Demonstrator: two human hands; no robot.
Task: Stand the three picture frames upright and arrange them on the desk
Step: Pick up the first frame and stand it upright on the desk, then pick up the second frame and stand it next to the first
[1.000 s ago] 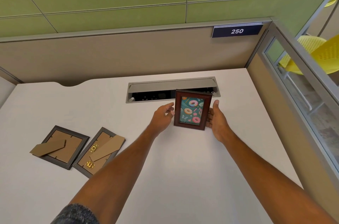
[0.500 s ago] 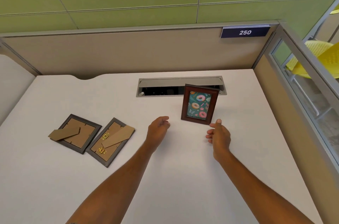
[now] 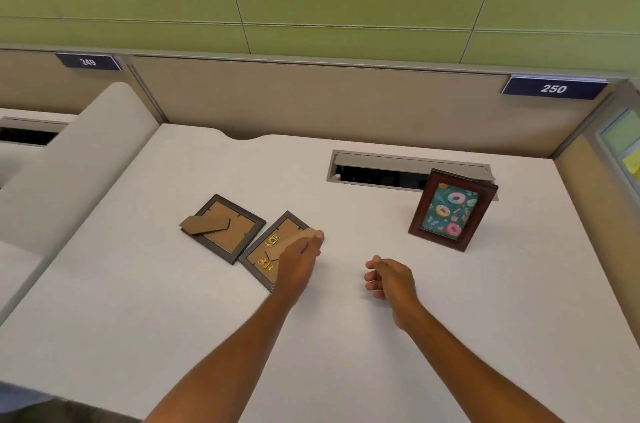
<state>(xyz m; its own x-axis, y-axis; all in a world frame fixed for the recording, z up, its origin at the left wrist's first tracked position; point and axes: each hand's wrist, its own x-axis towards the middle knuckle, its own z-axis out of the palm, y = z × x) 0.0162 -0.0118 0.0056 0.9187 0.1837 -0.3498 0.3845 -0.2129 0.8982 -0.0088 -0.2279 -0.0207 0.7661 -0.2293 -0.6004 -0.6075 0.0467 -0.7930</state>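
Note:
A dark red frame with a doughnut picture (image 3: 449, 211) stands upright at the back right of the white desk (image 3: 346, 336), nobody touching it. Two grey frames lie face down at centre left, cardboard backs up. The left grey frame (image 3: 227, 230) has its stand folded out flat. The right grey frame (image 3: 268, 254) has gold clasps and a cardboard stand. My left hand (image 3: 299, 261) rests over its right edge, fingertips at the tip of that stand; whether they pinch it is unclear. My right hand (image 3: 389, 279) hovers over bare desk, fingers loosely curled, holding nothing.
A recessed grey cable tray (image 3: 381, 169) with its lid open sits behind the upright frame. Beige partition walls close the back and right side, with a number plate 250 (image 3: 553, 88). A low white divider (image 3: 72, 159) borders the left side.
Both hands have left the doughnut frame, which stays standing. My left hand has moved left onto the right grey frame; my right hand has drawn back. The view has swung left.

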